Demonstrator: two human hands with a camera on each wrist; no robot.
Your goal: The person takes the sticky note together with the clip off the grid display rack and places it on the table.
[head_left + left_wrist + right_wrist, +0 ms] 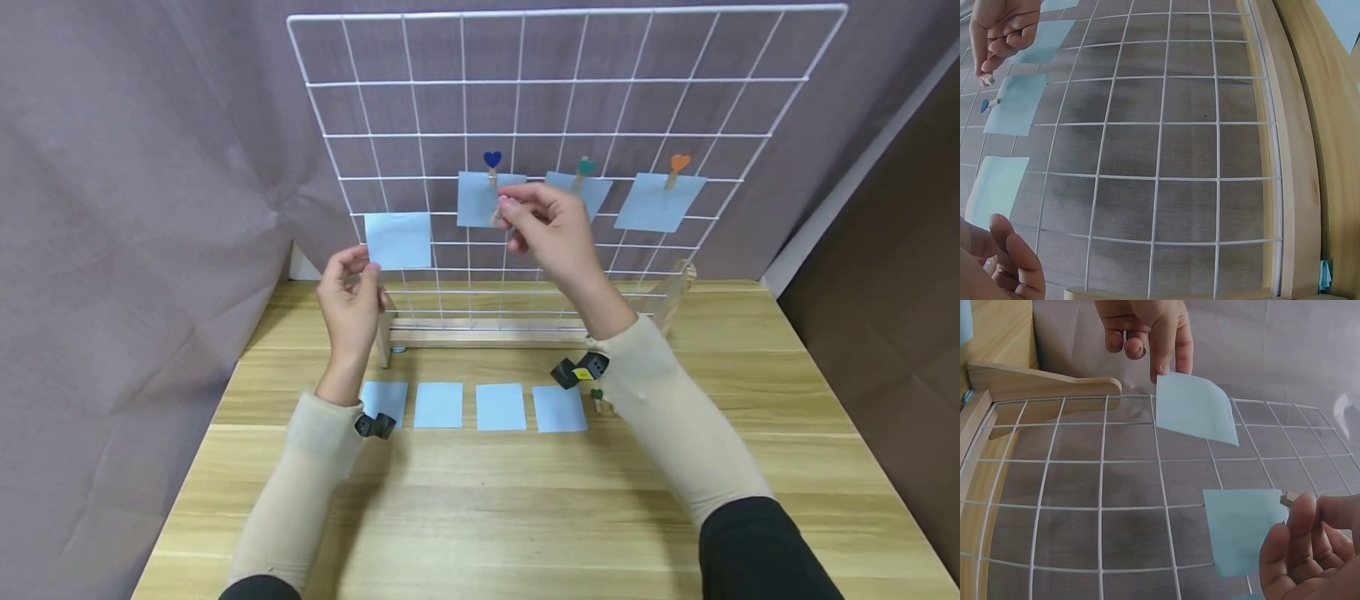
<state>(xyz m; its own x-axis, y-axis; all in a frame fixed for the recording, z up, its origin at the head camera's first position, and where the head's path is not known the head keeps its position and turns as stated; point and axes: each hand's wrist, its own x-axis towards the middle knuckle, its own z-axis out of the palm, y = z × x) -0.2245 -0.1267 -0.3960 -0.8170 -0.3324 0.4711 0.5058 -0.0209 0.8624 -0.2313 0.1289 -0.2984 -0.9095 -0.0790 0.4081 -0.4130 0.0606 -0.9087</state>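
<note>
The left hand (348, 296) is pinching the bottom edge of a blue paper square (397, 240), holding it flat and upright against the wire grid (420, 108). To its right, the right hand (551, 229) is gripping a small wooden clothespin (496, 215), its long axis roughly vertical, beside the pinned note (480, 198).

A wire grid (562, 83) stands upright in a wooden base (487, 333) at the back of a table (525, 500), a curtain (150, 167) behind it. Three paper squares hang clipped side by side on the grid; a fourth paper square (397, 240) sits to their left. Four more paper squares lie in a row before the base
</note>
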